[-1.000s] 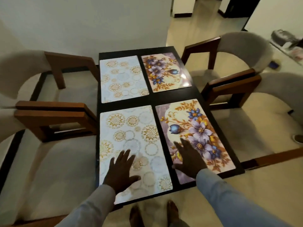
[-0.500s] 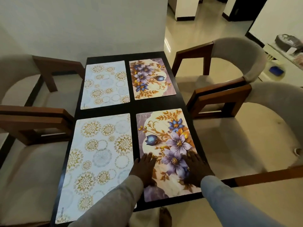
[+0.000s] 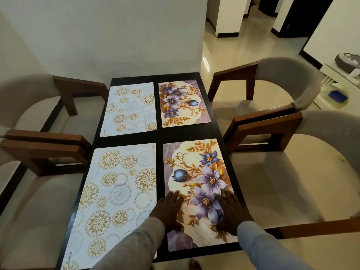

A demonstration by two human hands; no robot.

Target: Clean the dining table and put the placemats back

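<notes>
A dark dining table (image 3: 159,138) carries several placemats laid in a grid. The near right floral placemat (image 3: 196,172) has purple and blue flowers. My left hand (image 3: 168,211) lies flat on its left edge, fingers spread. Flat on its right edge rests my right hand (image 3: 230,211). Neither hand grips anything. To the left lies the near white placemat with gold circles (image 3: 116,191), partly covered by my left sleeve. At the far end sit a second white placemat (image 3: 129,109) and a second floral placemat (image 3: 183,103).
Wood-framed grey chairs stand on both sides: two on the left (image 3: 39,152) and two on the right (image 3: 272,129). A white wall is behind the table. At the far right is a low white shelf (image 3: 341,80) with a blue object.
My left hand has left the white placemat and come onto the floral one. Both hands now press its two side edges. The view has shifted right.
</notes>
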